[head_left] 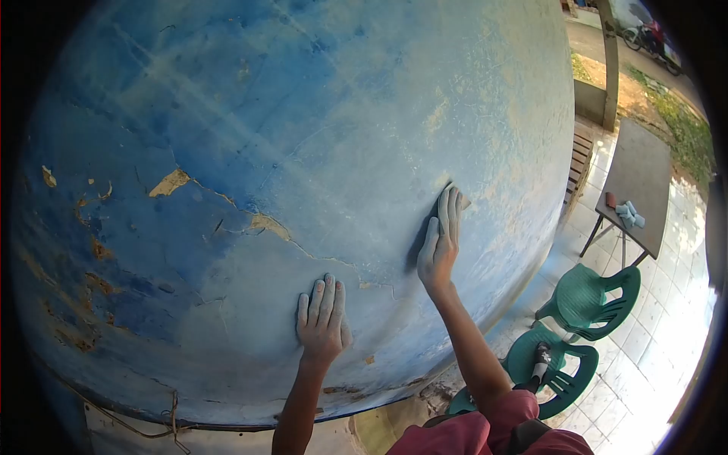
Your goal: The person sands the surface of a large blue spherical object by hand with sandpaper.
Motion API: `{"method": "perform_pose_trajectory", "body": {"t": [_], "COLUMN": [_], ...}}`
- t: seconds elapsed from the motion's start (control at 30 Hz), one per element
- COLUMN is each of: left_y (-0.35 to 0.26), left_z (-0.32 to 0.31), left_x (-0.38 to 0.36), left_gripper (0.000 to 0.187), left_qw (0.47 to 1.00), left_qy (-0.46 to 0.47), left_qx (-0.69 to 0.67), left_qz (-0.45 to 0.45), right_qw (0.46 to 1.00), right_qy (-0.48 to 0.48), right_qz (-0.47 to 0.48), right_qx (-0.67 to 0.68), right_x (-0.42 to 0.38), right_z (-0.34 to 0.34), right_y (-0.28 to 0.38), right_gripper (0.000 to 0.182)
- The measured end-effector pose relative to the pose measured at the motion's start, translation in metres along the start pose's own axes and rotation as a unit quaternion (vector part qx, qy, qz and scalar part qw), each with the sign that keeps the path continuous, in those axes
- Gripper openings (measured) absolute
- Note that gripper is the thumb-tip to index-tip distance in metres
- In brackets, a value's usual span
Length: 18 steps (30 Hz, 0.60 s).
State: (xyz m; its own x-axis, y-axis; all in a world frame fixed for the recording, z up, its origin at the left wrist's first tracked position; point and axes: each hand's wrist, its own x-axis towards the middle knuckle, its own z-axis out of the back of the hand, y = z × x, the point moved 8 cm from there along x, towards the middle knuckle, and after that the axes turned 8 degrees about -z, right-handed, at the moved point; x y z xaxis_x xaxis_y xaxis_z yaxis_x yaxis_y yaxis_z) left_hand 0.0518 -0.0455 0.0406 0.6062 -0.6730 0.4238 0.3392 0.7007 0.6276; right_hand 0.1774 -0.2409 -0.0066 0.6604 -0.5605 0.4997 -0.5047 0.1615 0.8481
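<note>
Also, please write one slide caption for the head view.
Dusty left hand and right hand against a cracked blue wall, green plastic chairs nearby.

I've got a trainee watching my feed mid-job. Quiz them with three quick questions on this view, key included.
1. True or false: the left hand is clenched into a fist.
2. The plastic chairs by the folding table are: A) red B) green C) white.
3. Fill in: a small brownish corner shows just beside the fingertips of the ____ hand.

Key: 1. False; it lies flat on the wall. 2. B. 3. Right hand.
</note>
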Motion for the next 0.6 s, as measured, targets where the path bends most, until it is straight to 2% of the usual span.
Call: {"method": "perform_pose_trajectory", "body": {"t": [0.03, 0.07, 0.1, 0.17, 0.2, 0.23, 0.27, 0.3, 0.33, 0.37, 0.4, 0.43, 0.5, 0.57, 0.6], "left_y": [0.003, 0.006, 0.001, 0.001, -0.003, -0.004, -0.004, -0.005, -0.007, -0.006, -0.006, -0.005, -0.004, -0.005, -0.006], "left_z": [0.01, 0.019, -0.011, -0.008, -0.01, -0.009, -0.007, -0.005, -0.005, -0.004, -0.004, -0.004, -0.005, -0.006, -0.007], "left_x": [0.001, 0.002, 0.0, -0.003, -0.001, -0.001, -0.002, -0.002, -0.001, 0.003, 0.002, 0.001, 0.002, 0.003, 0.002], "left_gripper": [0.05, 0.048, 0.048, 0.046, 0.046, 0.046, 0.046, 0.046, 0.046, 0.045, 0.045, 0.046, 0.046, 0.046, 0.046], "left_qw": [1.0, 0.999, 0.998, 0.998, 0.998, 0.998, 0.997, 0.997, 0.997, 0.996, 0.996, 0.997, 0.996, 0.997, 0.997], "left_qy": [-0.003, -0.007, -0.007, -0.04, -0.04, -0.04, -0.039, -0.041, -0.035, -0.037, -0.04, -0.035, -0.035, -0.033, -0.029], "left_qx": [0.023, 0.045, 0.06, 0.043, 0.039, 0.053, 0.067, 0.067, 0.07, 0.073, 0.073, 0.074, 0.077, 0.072, 0.072], "left_qz": [-0.008, -0.014, -0.033, -0.021, -0.025, -0.024, -0.02, -0.016, -0.016, -0.018, -0.014, -0.007, 0.012, 0.009, 0.01], "right_qw": [1.0, 0.999, 0.992, 0.956, 0.987, 0.999, 0.998, 0.998, 0.995, 0.966, 0.98, 0.979, 1.0, 0.964, 0.972], "right_qy": [-0.006, -0.003, 0.068, 0.192, 0.094, -0.002, -0.054, -0.052, 0.038, 0.122, 0.068, 0.073, -0.021, 0.198, 0.16], "right_qz": [-0.009, 0.045, 0.103, 0.222, 0.128, 0.031, -0.043, -0.039, 0.09, 0.221, 0.177, 0.181, 0.015, 0.175, 0.17], "right_qx": [-0.002, -0.021, 0.016, 0.013, -0.003, -0.015, -0.011, -0.012, -0.03, -0.049, -0.064, -0.062, 0.014, 0.001, -0.018], "right_x": [-0.005, -0.033, -0.072, -0.119, -0.098, -0.079, -0.072, -0.076, -0.085, -0.095, -0.072, -0.074, -0.066, -0.113, -0.107], "right_z": [0.0, -0.011, -0.036, -0.041, -0.026, -0.014, -0.012, -0.011, -0.02, -0.029, -0.02, -0.024, -0.019, -0.038, -0.034], "right_y": [0.002, 0.02, 0.016, 0.021, -0.002, -0.021, -0.025, -0.022, -0.001, 0.019, 0.005, 0.012, 0.006, 0.035, 0.017], "right_gripper": [0.047, 0.046, 0.047, 0.048, 0.047, 0.046, 0.045, 0.045, 0.045, 0.045, 0.046, 0.046, 0.048, 0.05, 0.05]}}
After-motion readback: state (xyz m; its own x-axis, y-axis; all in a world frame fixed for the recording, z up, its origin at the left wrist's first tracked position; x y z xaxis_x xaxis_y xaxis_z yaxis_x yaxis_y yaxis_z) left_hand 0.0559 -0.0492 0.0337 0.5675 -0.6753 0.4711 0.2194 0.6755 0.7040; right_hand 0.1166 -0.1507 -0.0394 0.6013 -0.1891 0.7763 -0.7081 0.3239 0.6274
